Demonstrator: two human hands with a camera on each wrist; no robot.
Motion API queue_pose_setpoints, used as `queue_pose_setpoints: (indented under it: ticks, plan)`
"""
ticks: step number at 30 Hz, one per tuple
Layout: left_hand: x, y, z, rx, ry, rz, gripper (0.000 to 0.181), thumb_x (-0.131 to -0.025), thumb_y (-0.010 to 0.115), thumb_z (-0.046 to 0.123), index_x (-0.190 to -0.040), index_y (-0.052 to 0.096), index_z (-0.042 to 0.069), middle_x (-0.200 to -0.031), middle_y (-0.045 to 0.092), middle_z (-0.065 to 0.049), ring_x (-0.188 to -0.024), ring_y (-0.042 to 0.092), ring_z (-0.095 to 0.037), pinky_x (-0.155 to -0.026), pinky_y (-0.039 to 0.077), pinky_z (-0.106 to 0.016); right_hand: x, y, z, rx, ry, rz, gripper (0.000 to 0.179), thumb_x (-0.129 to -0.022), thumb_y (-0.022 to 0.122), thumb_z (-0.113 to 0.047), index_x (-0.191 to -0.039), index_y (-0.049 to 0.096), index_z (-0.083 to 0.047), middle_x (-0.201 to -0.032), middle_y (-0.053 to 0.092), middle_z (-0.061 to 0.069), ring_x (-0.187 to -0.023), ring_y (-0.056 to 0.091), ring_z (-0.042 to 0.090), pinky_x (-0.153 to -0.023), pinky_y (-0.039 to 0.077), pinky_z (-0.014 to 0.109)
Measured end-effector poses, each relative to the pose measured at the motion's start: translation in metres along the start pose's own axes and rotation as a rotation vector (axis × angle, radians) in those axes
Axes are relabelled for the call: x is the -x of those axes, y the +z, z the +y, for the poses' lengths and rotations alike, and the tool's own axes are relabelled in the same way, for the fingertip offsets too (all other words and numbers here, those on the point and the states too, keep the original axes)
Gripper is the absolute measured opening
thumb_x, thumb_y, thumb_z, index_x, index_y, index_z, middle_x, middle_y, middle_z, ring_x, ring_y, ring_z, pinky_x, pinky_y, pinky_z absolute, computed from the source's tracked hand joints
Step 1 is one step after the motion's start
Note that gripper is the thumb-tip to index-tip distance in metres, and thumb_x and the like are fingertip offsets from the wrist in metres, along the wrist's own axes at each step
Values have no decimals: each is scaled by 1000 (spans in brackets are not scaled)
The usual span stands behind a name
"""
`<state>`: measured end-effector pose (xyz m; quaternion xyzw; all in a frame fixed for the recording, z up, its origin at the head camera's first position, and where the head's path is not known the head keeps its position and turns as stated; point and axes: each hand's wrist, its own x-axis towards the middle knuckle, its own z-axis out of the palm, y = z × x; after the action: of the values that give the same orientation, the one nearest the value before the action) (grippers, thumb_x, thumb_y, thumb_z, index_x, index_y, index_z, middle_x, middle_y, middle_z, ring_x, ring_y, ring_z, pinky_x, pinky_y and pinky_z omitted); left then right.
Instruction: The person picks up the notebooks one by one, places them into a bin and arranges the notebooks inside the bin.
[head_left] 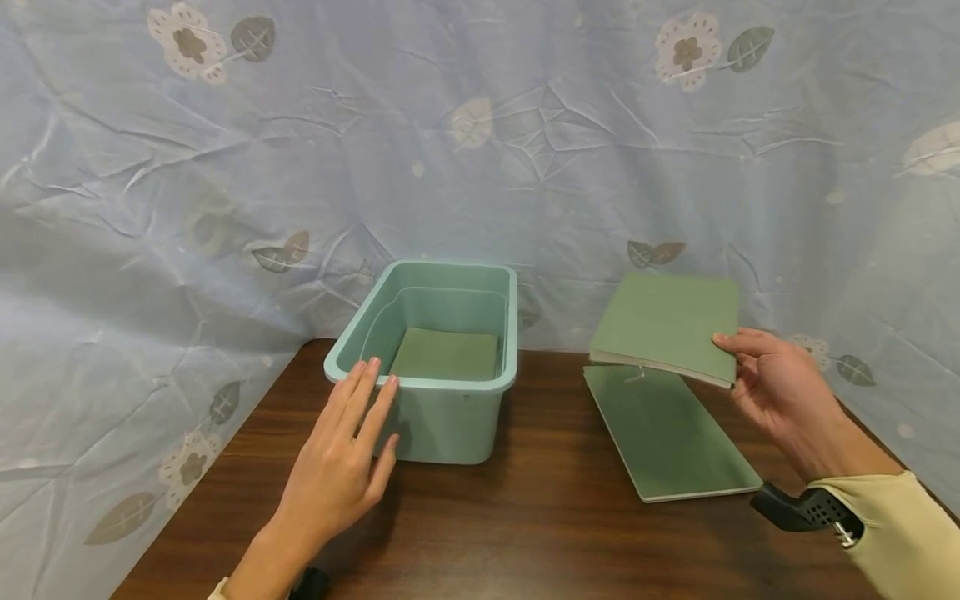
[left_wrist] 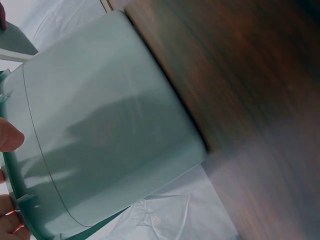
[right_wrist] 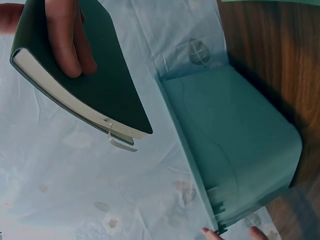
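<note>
My right hand (head_left: 776, 392) pinches a green notebook (head_left: 667, 321) by its right edge, thumb on top and fingers beneath, holding it up off the table. A pale ribbon (right_wrist: 120, 142) hangs from its page edge in the right wrist view. Below it, a second green notebook (head_left: 671, 433) lies flat on the table. My left hand (head_left: 333, 467) has its fingers extended, fingertips at the near rim of a light teal plastic bin (head_left: 450, 425). Inside the bin lies another green notebook (head_left: 446, 354), its near part hidden by the bin's front wall.
The dark brown wooden table (head_left: 540, 533) carries the bin and the notebook. A pale blue floral cloth (head_left: 480, 167) hangs behind the table and along its sides. A black strap (head_left: 806, 510) is worn on my right wrist.
</note>
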<state>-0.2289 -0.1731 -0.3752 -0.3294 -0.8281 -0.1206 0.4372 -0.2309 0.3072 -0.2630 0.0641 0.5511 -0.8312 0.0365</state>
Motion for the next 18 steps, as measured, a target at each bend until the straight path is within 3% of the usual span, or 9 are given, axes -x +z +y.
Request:
queue_pose_setpoints:
  ticks: [1, 4, 6, 8, 9, 10, 11, 13, 18]
  plan:
    - [0, 0, 0, 0, -2, 1, 57, -101, 39, 31, -148, 42, -1, -159, 30, -22, -146, 31, -41, -124, 23, -46, -1, 2, -1, -19, -2, -4, 96, -100, 55, -16, -154, -23, -30, -157, -29, -23, -115, 29, -10, -52, 30, 19]
    - [-1, -1, 0, 2, -3, 6, 56, -101, 39, 30, -148, 42, -1, -159, 30, -22, -146, 32, -41, -124, 23, -47, -4, 9, -5, -45, -15, -11, 98, -100, 54, -14, -152, -27, -30, -157, -29, -24, -114, 27, -10, -53, 28, 19]
    - [-1, -1, -1, -2, 1, 9, 56, -101, 40, 29, -148, 43, -1, -158, 31, -22, -146, 32, -42, -122, 25, -49, -6, 13, -7, -68, -23, -27, 98, -101, 53, -13, -150, -29, -33, -156, -30, -24, -122, 22, -11, -53, 29, 19]
    - [-2, -1, -1, -6, 5, 14, 56, -100, 40, 29, -147, 43, -1, -158, 31, -23, -145, 32, -42, -121, 27, -51, -8, 17, -10, -103, -34, -57, 98, -101, 52, -10, -149, -29, -36, -159, -25, -23, -115, 32, -7, -56, 38, 15]
    - [-2, -1, -1, -8, 7, 16, 56, -100, 41, 28, -147, 43, -2, -158, 31, -23, -145, 33, -42, -120, 28, -52, -9, 20, -11, -126, -36, -74, 98, -101, 51, -8, -148, -30, -38, -160, -22, -23, -122, 32, -5, -59, 43, 14]
    - [-2, -1, -1, -11, 8, 17, 56, -100, 41, 28, -147, 43, -2, -158, 31, -23, -145, 33, -42, -120, 29, -52, -10, 22, -12, -149, -37, -89, 99, -101, 50, -7, -147, -31, -40, -161, -22, -22, -115, 36, -4, -60, 44, 15]
    - [-2, -1, -1, -10, 9, 19, 56, -100, 41, 28, -147, 43, -2, -158, 31, -23, -145, 33, -42, -120, 29, -52, -11, 25, -13, -171, -34, -105, 98, -101, 49, -6, -147, -30, -42, -162, -18, -19, -124, 32, -2, -67, 49, 15]
    - [-2, 0, -1, -3, 10, 21, 56, -100, 41, 28, -147, 43, -2, -158, 32, -23, -145, 33, -42, -121, 28, -51, -14, 32, -15, -191, -19, -127, 96, -101, 48, -5, -149, -26, -43, -163, -10, -16, -126, 35, 3, -81, 53, 17]
    - [-1, 0, -1, 17, 7, 26, 55, -100, 41, 28, -147, 44, -2, -157, 32, -24, -145, 32, -43, -122, 26, -51, -23, 53, -17, -197, 22, -147, 80, -102, 47, -7, -155, -6, -35, -154, 9, -14, -141, 22, 7, -99, 48, 21]
